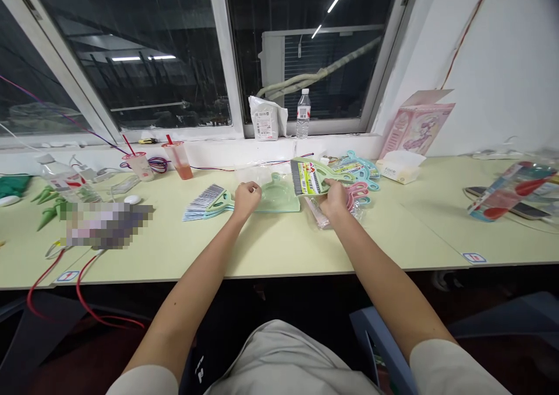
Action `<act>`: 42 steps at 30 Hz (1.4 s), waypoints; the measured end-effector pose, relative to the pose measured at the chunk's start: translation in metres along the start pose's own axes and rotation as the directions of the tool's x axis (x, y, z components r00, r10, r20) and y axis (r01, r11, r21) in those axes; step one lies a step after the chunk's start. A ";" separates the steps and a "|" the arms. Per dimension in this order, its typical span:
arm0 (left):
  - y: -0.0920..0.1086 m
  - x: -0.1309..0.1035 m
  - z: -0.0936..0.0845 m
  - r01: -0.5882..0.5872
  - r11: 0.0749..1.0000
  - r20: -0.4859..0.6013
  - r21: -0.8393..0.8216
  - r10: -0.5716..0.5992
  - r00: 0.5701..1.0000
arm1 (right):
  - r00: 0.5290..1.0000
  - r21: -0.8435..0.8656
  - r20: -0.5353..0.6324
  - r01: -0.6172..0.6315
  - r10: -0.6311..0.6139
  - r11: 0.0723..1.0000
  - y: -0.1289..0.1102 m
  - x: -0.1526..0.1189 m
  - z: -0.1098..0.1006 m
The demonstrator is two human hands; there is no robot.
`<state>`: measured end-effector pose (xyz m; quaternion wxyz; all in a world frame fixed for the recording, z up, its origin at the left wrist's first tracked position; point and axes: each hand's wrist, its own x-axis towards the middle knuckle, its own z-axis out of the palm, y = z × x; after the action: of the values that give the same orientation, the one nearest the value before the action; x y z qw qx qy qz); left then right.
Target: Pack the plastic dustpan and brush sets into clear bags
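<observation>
Between the two hands, on the table (271, 249), lies a green dustpan (282, 200), its wide lip towards the person and its handle pointing at the window; the left hand (248, 198) is nearer, just beside its left edge. Those fingers are curled together, though whether they pinch anything cannot be told. The right hand (335, 200) has its fingers clamped on a green brush (323, 186), whose long axis runs crosswise, bristles to the left and handle to the right. Left of the left hand, stacked brushes (209, 204) point their bristles away from it, handles towards it. Pink and blue pieces lie beyond and beside the right hand. The held brush's yellow-green label carries print too small to read; a white tissue box (398, 168) shows a word that seems to end in "ace"; the window-side bottle's (303, 114) red-and-white label is illegible.
</observation>
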<state>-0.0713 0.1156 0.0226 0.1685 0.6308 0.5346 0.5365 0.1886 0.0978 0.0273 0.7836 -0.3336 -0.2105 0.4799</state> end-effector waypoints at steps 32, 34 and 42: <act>0.003 0.031 -0.034 0.479 0.425 0.304 -0.768 -0.415 0.857 | 0.966 -0.667 0.223 0.249 -0.131 0.702 0.039 -0.012 0.002; -0.001 0.035 -0.038 0.457 0.417 0.258 -0.786 -0.450 0.855 | 0.934 -0.769 0.294 0.358 -0.203 0.530 0.043 -0.008 0.000; -0.010 0.036 -0.034 0.438 0.388 0.234 -0.811 -0.471 0.851 | 0.901 -0.864 0.382 0.427 -0.206 0.266 0.062 -0.003 0.000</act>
<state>-0.1106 0.1377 0.0450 0.5813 0.2894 0.3619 0.6689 0.1490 0.1146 -0.0174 0.5041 -0.6229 -0.5831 0.1338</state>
